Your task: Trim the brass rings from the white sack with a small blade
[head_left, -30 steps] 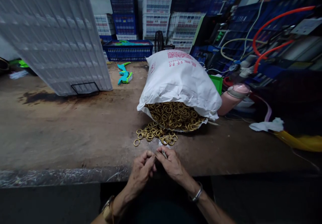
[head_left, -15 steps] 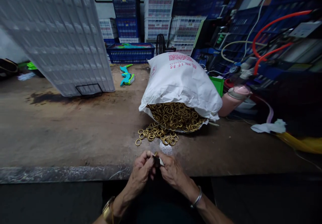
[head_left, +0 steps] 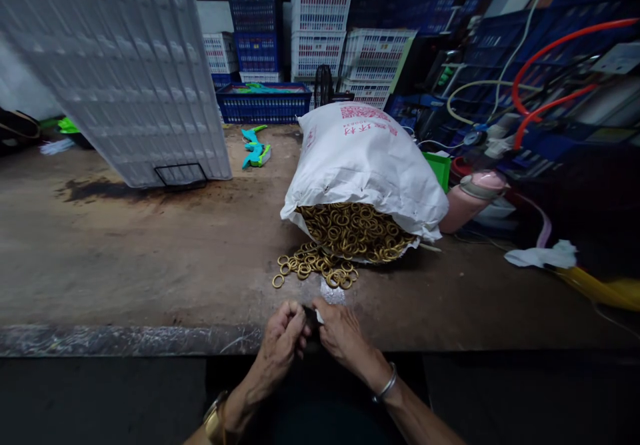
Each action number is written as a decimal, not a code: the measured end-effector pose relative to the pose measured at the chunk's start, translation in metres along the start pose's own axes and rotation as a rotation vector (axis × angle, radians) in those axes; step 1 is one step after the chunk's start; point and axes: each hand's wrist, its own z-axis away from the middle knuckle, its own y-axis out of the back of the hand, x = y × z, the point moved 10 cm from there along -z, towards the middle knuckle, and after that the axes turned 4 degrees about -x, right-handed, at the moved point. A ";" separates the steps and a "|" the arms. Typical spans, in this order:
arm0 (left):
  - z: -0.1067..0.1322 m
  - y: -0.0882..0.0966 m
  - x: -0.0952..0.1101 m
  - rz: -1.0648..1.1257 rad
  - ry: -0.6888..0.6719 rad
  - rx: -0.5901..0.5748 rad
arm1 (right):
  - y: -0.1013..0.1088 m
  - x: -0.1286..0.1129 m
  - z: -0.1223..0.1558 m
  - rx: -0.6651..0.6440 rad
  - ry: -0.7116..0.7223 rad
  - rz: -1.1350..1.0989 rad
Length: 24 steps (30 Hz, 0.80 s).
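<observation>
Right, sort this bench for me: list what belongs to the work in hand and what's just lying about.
In use: left hand, right hand, the small dark piece pinched between their fingers, the loose brass rings, the white sack spilling them.
Lying about: teal tool, pink bottle, white rag, stacked crates, white ribbed panel.

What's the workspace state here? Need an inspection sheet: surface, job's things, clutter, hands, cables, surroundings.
Surface: worn brown bench, dark stain at back left.
Job's things: small dark piece, too small to identify; brass rings spilling from the open white sack.
Clutter: teal tool, pink bottle, white rag, tilted white crate.
Hands: left hand and right hand both pinch the piece at the bench's near edge.
Cables: red hoses and a pale hose at right.
Surroundings: stacked blue and white crates behind.
</observation>
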 end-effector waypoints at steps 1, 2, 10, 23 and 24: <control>0.003 -0.002 -0.001 0.027 0.015 -0.028 | 0.002 0.004 -0.003 0.013 -0.033 0.028; 0.007 -0.006 -0.001 0.063 0.022 -0.066 | 0.004 0.007 -0.007 0.030 -0.062 0.053; 0.016 0.011 0.000 0.442 0.007 -0.068 | 0.002 -0.024 -0.039 0.130 0.046 0.013; 0.017 0.062 -0.006 0.827 0.061 0.122 | -0.006 -0.053 -0.071 0.046 0.103 0.200; 0.017 0.063 -0.008 0.840 0.074 0.143 | -0.006 -0.052 -0.070 0.053 0.107 0.197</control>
